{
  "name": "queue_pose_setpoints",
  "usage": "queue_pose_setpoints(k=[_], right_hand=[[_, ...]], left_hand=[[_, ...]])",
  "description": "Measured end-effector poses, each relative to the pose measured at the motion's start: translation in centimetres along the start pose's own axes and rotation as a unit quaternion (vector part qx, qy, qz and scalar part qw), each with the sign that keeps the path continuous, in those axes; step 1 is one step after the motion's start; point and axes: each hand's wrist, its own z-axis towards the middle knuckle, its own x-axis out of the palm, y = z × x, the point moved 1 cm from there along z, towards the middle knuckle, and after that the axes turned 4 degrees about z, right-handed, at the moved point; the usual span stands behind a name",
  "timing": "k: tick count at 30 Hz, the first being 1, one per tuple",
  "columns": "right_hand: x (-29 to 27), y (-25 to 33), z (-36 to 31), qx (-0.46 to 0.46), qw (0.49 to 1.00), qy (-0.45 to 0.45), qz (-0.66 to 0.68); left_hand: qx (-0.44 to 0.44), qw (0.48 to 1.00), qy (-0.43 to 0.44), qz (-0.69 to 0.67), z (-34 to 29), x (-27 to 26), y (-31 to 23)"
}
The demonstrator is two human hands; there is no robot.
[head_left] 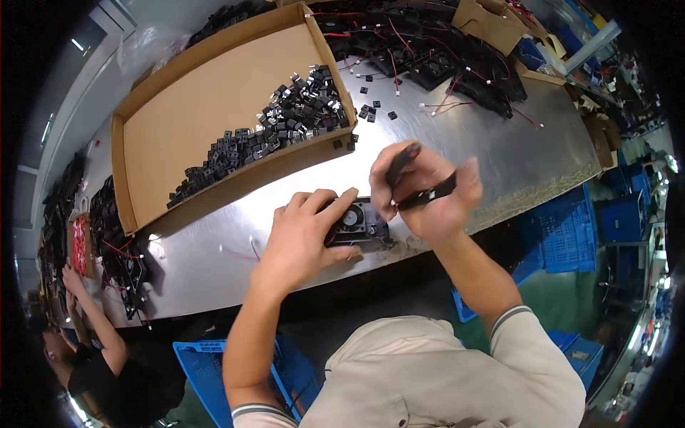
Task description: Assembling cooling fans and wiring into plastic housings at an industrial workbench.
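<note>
My left hand [302, 232] presses on a black plastic housing with a small round fan [350, 220], thumb along its near side and fingers over its far side. The housing lies flat near the table's front edge. Just right of it, my right hand [435, 196] is raised with the palm partly turned up. It grips a black tool with two spread handles, like pliers [434, 193]; one handle end shows a red spot. The tool's small tip points down toward the housing, apart from it. The fingers partly cover the tool.
A shallow cardboard box [207, 75] holds many small black parts with metal pins [300, 107]. Small black square pieces [367, 112] lie beside it. Black units with red wires [435, 53] are heaped at the back. Blue crates [564, 239] stand below the table. A co-worker [107, 357] works at far left.
</note>
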Motion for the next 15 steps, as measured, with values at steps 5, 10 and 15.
queue_pose_setpoints(k=[5, 10, 15], right_hand=[[0.6, -1.1, -1.4, -0.052, 0.998, -0.035, 0.020], [1.7, -1.4, -2.3, -0.050, 0.995, -0.042, -0.071], [2.4, -1.5, -2.7, -0.068, 0.990, -0.042, -0.116]], left_hand=[[-0.134, 0.989, -0.066, -0.002, -2.3, 1.6, -3.0], [-0.192, 0.978, -0.081, -0.009, -3.1, 2.5, -4.6], [-0.213, 0.974, -0.083, -0.006, -3.2, 2.8, -5.0]])
